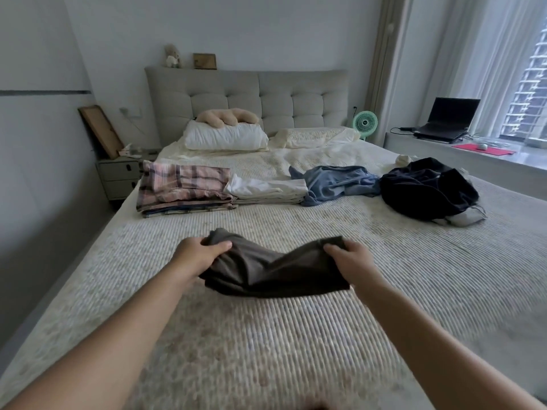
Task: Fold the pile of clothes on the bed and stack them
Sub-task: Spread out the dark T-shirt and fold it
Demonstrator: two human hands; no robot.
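A dark brown-grey garment [272,270] hangs folded between my hands just above the bed [296,335]. My left hand [198,255] grips its left end and my right hand [352,258] grips its right end. Farther up the bed, a folded pink plaid garment [183,184] lies on a stack at the left, with folded white clothes [266,190] beside it. An unfolded blue garment [334,182] lies to their right. A crumpled dark navy heap [426,187] with a grey piece under it sits near the right edge.
Two pillows [225,137] and a plush toy lie at the headboard. A nightstand [118,176] stands left of the bed. A green fan [365,122], a laptop [447,119] and a red mat sit on the window ledge at right.
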